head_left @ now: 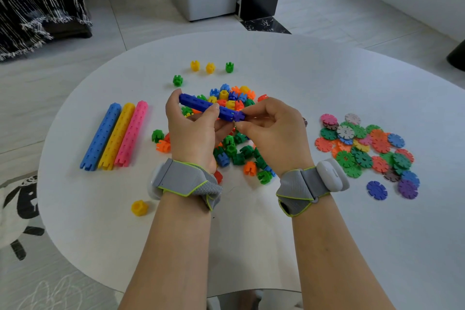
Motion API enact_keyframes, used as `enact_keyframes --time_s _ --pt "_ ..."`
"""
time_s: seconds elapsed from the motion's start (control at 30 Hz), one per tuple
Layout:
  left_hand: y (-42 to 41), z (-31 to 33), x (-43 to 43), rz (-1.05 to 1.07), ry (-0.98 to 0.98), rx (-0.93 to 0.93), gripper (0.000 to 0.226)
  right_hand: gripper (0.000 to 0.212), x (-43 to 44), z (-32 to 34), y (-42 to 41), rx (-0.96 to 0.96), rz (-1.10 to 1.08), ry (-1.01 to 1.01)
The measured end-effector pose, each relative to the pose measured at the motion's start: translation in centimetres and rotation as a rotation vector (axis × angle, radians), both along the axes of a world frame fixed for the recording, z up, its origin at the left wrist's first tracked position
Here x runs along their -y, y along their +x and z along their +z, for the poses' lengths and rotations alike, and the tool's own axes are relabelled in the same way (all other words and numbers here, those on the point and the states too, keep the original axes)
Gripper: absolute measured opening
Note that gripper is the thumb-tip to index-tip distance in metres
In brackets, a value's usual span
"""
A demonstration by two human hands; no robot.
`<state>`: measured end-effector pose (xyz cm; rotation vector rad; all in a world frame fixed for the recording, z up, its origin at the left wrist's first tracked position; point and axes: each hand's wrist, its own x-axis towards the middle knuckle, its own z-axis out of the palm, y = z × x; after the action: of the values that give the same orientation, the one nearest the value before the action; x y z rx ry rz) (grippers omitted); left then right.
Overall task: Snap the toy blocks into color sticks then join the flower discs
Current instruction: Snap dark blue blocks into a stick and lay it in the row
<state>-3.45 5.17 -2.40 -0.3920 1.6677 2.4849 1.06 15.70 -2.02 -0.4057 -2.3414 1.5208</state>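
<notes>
Left hand (193, 131) grips the dark blue stick (198, 103); right hand (271, 128) pinches its purple end block (239, 115).

Both forearms I see enter bare from the bottom edge of the frame. Just below the left hand (193, 133) sits a grey fabric left wristband (186, 181), and below the right hand (274, 133) a matching right wristband (302, 189). Each is woven mesh with a smoother flap folded across it, edged in lime-green piping. A rounded white left pod (153, 184) is strapped to the outer side of one band, a right pod (332, 175) to the other, the latter with a small dark mark on top.
</notes>
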Motion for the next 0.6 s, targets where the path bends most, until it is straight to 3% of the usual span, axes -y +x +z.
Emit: enact_keyframes --time_s 0.3,0.6 --pt "-0.03 0.2 0.12 -0.007 0.003 -0.012 0.07 0.018 -0.03 -0.13 0.01 0.003 0.035 -0.025" --pt "0.13 0.64 0.09 -0.042 0.007 -0.037 0.076 0.021 -0.08 0.08 0.12 0.008 0.016 -0.04"
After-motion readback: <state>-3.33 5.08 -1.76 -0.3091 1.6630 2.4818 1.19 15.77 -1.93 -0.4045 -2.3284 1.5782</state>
